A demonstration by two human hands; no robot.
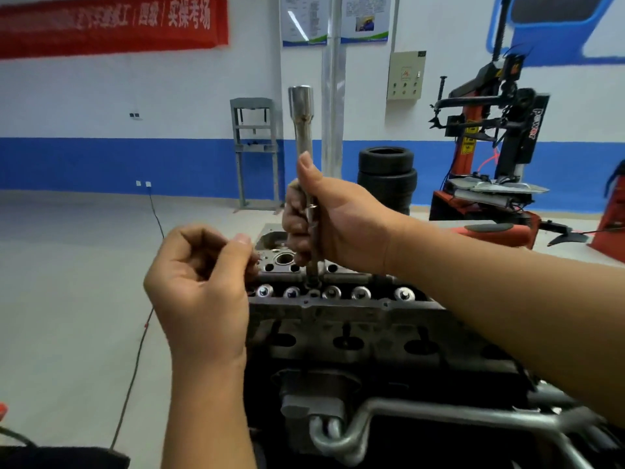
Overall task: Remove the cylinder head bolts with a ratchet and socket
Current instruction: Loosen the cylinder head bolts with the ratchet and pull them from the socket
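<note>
We see the socket tool [306, 184] standing upright on the cylinder head [338, 299], its tip down among the valve row. Our right hand [334, 225] grips its shaft. Our left hand [199, 282] hovers just left, fingers curled, pinch contents unclear.

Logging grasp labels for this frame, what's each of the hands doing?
Left hand: fingers curled, holding nothing visible.
Right hand: grips the upright socket tool, standing on the cylinder head.

2 bare forearms and hands [203, 282], no gloves, sleeves out of view.
</note>
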